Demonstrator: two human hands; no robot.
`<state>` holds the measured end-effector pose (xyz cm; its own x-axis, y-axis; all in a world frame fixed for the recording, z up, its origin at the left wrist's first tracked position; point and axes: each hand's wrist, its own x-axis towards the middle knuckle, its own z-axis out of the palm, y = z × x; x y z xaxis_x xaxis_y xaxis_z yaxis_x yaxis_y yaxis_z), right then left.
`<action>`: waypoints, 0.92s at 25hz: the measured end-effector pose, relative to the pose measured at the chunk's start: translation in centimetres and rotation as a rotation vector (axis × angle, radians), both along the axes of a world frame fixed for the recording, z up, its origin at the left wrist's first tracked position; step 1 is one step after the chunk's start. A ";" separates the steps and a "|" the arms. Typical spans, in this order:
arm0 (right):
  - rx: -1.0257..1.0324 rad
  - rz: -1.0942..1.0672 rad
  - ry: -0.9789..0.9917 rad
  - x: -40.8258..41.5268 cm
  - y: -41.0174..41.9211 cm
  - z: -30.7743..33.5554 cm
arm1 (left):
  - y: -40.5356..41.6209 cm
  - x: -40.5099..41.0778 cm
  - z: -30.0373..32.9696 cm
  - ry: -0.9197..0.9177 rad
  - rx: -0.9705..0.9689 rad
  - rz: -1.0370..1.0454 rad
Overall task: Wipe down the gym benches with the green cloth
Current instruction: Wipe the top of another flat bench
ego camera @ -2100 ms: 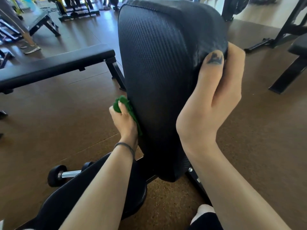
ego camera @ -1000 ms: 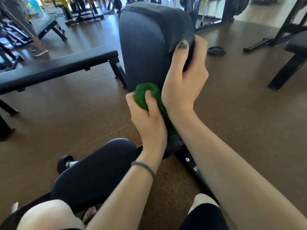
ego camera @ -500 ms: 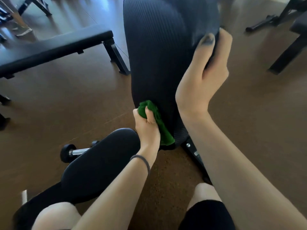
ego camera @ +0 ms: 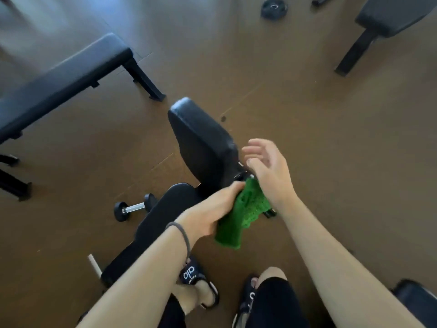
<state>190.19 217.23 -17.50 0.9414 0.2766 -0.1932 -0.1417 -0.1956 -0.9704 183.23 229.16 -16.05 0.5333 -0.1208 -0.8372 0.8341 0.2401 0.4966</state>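
I look down on an adjustable black bench: its raised backrest tilts away and its seat pad lies below it. My left hand grips the green cloth, which hangs loose by the hinge between seat and backrest. My right hand hovers just right of the backrest's lower edge, fingers relaxed and spread, holding nothing, with its wrist over the top of the cloth.
A flat black bench stands at the left. Another bench is at the top right, with a weight plate on the floor near it. A small dumbbell lies left of the seat. My sandalled feet are below.
My right hand has let go of the backrest's edge and opened. My left hand has pulled the cloth off the backrest down to the hinge. The view has risen higher over the bench.
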 end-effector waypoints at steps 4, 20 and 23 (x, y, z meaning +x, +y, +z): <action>0.157 0.342 0.456 1.0 -6.1 10.3 | -1.1 2.2 10.2 0.007 -0.016 0.023; -0.087 0.383 0.395 13.6 -11.6 19.8 | -2.0 17.5 20.1 -0.268 0.074 -0.556; -0.022 0.409 0.441 18.4 -10.5 19.5 | -0.6 22.9 20.3 -0.286 0.088 -0.606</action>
<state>208.56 206.76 2.04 0.5892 0.5909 -0.5511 -0.4393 -0.3383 -0.8322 206.12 228.56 4.25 0.5950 -0.4063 -0.6935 0.6413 -0.2803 0.7143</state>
